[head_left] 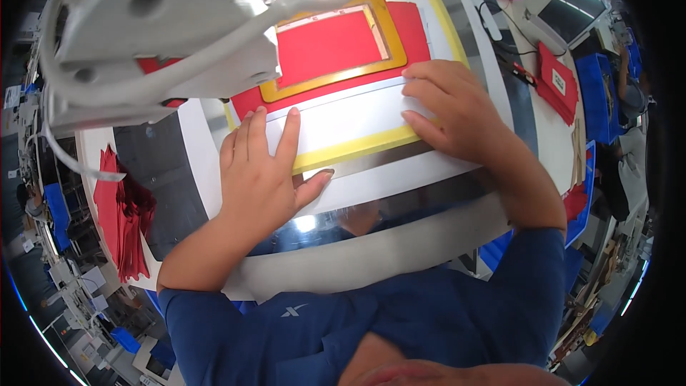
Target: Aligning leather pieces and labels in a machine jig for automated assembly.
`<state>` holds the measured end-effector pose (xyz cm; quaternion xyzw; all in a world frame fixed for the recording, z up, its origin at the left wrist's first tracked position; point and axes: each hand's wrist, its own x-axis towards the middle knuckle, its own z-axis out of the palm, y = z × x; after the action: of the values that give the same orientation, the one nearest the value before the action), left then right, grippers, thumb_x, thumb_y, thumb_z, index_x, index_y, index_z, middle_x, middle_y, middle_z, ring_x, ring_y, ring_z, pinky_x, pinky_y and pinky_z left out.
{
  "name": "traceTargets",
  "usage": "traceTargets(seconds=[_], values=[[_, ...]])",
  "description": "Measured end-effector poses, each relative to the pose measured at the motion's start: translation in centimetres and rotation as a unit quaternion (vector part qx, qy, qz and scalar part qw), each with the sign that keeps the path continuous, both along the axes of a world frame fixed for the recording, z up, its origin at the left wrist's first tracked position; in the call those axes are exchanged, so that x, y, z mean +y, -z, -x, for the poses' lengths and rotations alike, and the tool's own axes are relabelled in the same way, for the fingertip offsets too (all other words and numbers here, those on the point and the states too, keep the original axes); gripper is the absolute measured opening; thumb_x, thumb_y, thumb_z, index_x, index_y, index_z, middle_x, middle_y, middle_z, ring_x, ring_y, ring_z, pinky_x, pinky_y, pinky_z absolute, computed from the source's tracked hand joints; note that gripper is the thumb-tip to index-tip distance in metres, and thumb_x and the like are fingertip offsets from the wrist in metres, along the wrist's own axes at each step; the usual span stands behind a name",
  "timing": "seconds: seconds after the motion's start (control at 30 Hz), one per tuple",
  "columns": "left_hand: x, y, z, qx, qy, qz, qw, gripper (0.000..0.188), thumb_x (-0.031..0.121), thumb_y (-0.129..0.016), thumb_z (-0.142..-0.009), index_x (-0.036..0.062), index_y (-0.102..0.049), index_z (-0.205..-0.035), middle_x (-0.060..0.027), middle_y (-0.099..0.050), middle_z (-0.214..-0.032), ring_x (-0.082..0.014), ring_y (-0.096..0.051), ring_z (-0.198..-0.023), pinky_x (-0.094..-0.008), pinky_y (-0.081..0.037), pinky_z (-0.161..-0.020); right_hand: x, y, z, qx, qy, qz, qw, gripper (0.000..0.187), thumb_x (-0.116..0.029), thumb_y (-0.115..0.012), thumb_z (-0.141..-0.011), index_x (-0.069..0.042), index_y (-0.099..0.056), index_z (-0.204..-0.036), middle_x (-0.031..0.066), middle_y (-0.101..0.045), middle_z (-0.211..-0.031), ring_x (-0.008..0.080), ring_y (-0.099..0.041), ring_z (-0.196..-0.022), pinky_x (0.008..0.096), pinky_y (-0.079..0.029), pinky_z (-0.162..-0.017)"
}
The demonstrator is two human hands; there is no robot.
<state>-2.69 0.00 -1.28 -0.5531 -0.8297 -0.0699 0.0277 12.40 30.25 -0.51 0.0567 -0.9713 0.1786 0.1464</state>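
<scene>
A red fabric piece [418,32] lies on a white sheet [350,111] edged with yellow tape. Over the fabric sits a yellow rectangular frame [389,28], under the head of a white sewing machine [179,36]. My left hand [261,164] rests flat on the sheet's near left part, fingers spread, their tips by the fabric's lower edge. On the other side my right hand [450,111] touches the sheet and the fabric's right corner with bent, parted fingers. Neither hand grips anything that I can see.
At the left table edge hangs a stack of red fabric pieces [121,221]. More red pieces [557,86] lie at the right, near black-handled scissors [525,75] and a tilted screen [572,3]. Blue bins [597,93] stand beyond the right edge.
</scene>
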Motion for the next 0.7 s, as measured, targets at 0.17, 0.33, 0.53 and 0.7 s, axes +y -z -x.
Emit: traceTargets(seconds=[0.17,0.33,0.53,0.7], values=[[-0.5,0.2,-0.5,0.007,-0.001,-0.027,1.000,0.089,0.052,-0.085,-0.083,0.0020,-0.058,-0.152,-0.0336,-0.052,-0.147,-0.0484,-0.055,-0.133,-0.0587,-0.041,-0.112,-2.9,-2.4,8.2,-0.231,0.023,0.397,0.888,0.032,-0.028,-0.075,-0.101,-0.003,-0.073,-0.121,0.0021,-0.071,-0.085,0.0096,-0.067,-0.074,0.0276,-0.053,-0.064],[-0.7,1.2,0.2,-0.021,-0.015,-0.040,0.999,0.085,0.043,-0.085,-0.084,0.0010,-0.056,-0.152,-0.0329,-0.052,-0.150,-0.0497,-0.053,-0.134,-0.0570,-0.041,-0.113,-5.1,0.6,16.7,-0.358,0.008,0.476,0.804,0.020,-0.020,-0.075,-0.097,-0.006,-0.077,-0.111,0.0042,-0.075,-0.081,0.0126,-0.068,-0.060,0.0301,-0.050,-0.052],[-0.9,0.7,0.4,-0.025,-0.037,-0.005,0.999,0.085,0.043,-0.083,-0.087,0.0039,-0.053,-0.156,-0.0321,-0.047,-0.156,-0.0500,-0.050,-0.138,-0.0571,-0.038,-0.118,-5.2,1.8,18.8,-0.350,0.029,0.472,0.809,0.013,-0.019,-0.078,-0.094,-0.006,-0.079,-0.097,0.0035,-0.074,-0.078,0.0145,-0.069,-0.065,0.0312,-0.052,-0.057],[-0.5,1.3,0.8,-0.029,-0.024,-0.005,0.999,0.086,0.043,-0.082,-0.088,0.0039,-0.052,-0.158,-0.0321,-0.046,-0.157,-0.0502,-0.050,-0.139,-0.0569,-0.038,-0.118,-5.0,2.0,18.8,-0.344,0.052,0.436,0.830,0.016,-0.020,-0.080,-0.092,-0.005,-0.079,-0.096,0.0052,-0.074,-0.078,0.0159,-0.066,-0.064,0.0325,-0.051,-0.057]])
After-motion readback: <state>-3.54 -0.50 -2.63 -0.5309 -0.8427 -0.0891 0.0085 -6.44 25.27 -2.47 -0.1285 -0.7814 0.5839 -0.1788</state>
